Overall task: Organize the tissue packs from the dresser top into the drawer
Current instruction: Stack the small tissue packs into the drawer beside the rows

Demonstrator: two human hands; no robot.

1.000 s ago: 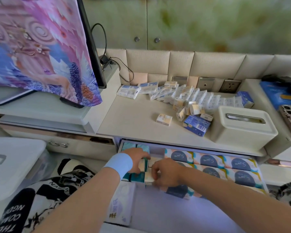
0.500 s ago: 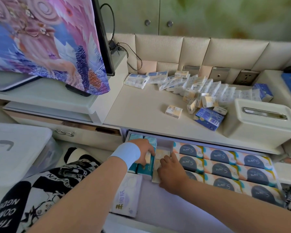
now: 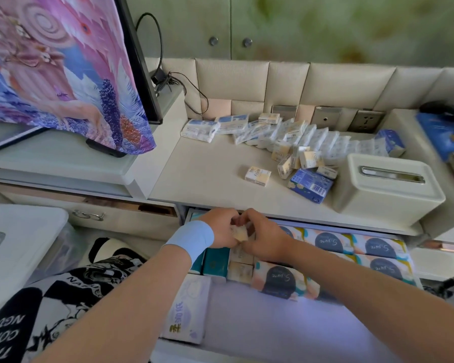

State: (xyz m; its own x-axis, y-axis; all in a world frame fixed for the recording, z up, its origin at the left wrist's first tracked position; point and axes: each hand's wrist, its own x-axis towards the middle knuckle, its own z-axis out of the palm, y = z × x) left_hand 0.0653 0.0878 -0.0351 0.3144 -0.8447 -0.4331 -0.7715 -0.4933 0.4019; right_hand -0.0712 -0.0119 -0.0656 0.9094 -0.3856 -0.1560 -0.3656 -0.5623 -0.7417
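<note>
Where they lately worked apart inside the drawer point(image 3: 273, 323), our left hand point(image 3: 219, 229) and right hand point(image 3: 262, 237) now pinch one cream pack point(image 3: 240, 233) over its back-left corner; many loose packs point(image 3: 286, 134) wait above the drawer.

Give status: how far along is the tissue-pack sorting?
Done: a few cream packs lie in the drawer beside larger wrapped packs. In hand: left hand and right hand grip one small pack above them. Left: the pile on the dresser top, most of the job.
</note>
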